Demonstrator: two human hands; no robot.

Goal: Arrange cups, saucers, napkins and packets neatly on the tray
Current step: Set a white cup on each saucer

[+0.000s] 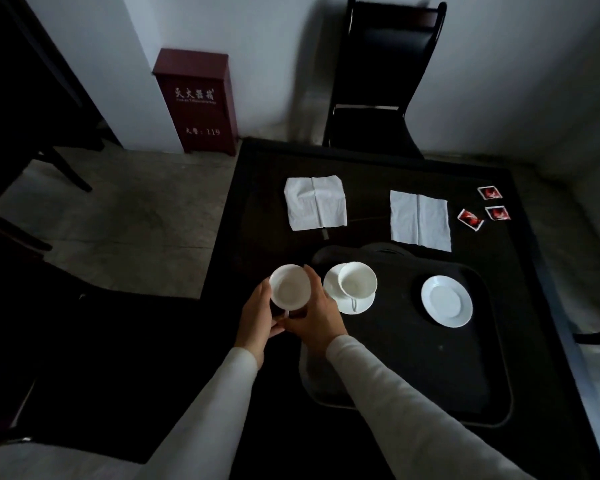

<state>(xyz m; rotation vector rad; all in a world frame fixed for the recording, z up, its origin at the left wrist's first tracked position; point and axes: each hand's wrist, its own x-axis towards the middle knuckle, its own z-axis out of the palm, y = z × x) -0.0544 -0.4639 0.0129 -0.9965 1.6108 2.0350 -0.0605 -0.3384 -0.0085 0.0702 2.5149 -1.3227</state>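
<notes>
Both hands hold one white cup [289, 287] just left of the black tray [465, 393]: my left hand [257, 315] wraps its left side, my right hand [314, 311] its right side. On the tray's far left a second white cup [356, 279] stands on a saucer [355, 304]. A bare white saucer [446, 301] lies on the tray's far right. Beyond the tray, two white napkins [315, 202] [420, 220] lie flat on the dark table. Three red packets [470, 219] [489, 192] [497, 213] lie at the table's far right.
A black chair [378, 81] stands behind the dark table [257, 188]. A dark red cabinet [196, 102] stands by the wall at the left. Another dark chair [49, 161] is at the far left on the grey floor.
</notes>
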